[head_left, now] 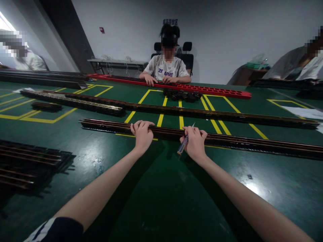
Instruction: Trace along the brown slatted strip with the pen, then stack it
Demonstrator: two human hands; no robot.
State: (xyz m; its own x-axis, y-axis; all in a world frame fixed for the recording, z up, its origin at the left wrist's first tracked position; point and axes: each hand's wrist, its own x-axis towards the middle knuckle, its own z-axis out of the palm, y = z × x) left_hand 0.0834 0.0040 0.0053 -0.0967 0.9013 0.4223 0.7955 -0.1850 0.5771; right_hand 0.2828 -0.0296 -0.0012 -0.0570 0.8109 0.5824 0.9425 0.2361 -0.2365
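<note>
A long black rail with copper-coloured strips (166, 133) lies crosswise on the green table in front of me. My left hand (143, 136) is closed over its left part, fingers curled across the far edge. Farther right, my right hand (195, 143) rests on the same rail and also grips a screwdriver (183, 144) with a clear handle. The screwdriver's thin tip points up and away past my fingers, its handle end toward me. Both palms' undersides are hidden.
Another long rail (202, 111) lies parallel behind mine, beside a bundle of strips (75, 101). More copper-striped rails (30, 158) are at left. Across the table, a person (168, 69) touches a red slotted bar (214, 89) near a pile of black parts (183, 95).
</note>
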